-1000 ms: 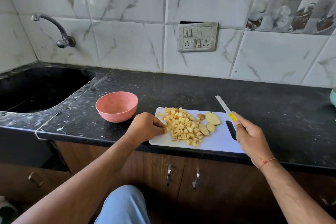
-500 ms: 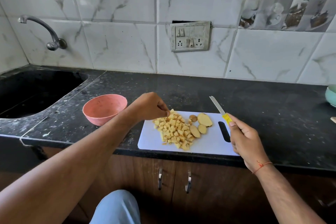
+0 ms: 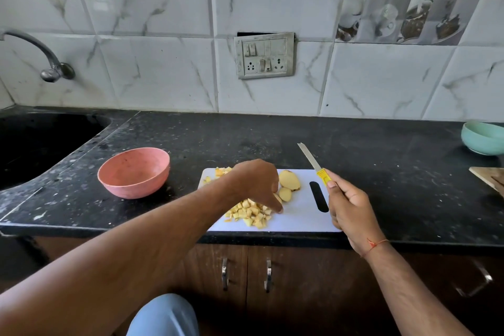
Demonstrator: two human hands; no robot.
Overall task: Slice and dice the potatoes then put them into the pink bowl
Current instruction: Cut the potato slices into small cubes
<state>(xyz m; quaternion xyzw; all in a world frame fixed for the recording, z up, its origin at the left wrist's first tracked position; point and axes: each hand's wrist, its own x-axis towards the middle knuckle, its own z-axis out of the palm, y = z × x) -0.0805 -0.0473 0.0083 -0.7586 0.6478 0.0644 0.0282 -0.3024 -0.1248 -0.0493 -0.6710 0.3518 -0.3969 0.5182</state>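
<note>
A white cutting board (image 3: 297, 217) lies at the counter's front edge. On it sits a pile of diced potato (image 3: 251, 214), with a few potato slices (image 3: 289, 179) to its right. My left hand (image 3: 256, 180) arches over the pile and hides part of it; a fingertip touches the board just right of the dice. My right hand (image 3: 351, 210) grips the yellow handle of a knife (image 3: 311, 158), blade raised and pointing away over the board's right end. The pink bowl (image 3: 133, 172) stands on the counter left of the board, with nothing visible in it.
A teal bowl (image 3: 482, 138) and the corner of a wooden board (image 3: 489, 177) sit at the far right. The black sink (image 3: 41, 142) with its tap (image 3: 46, 60) is at the left. A switch plate (image 3: 264, 56) is on the tiled wall.
My left hand moved from the pile's left side up and across to its right side, fingers now reaching down over the dice. My right hand stayed holding the knife.
</note>
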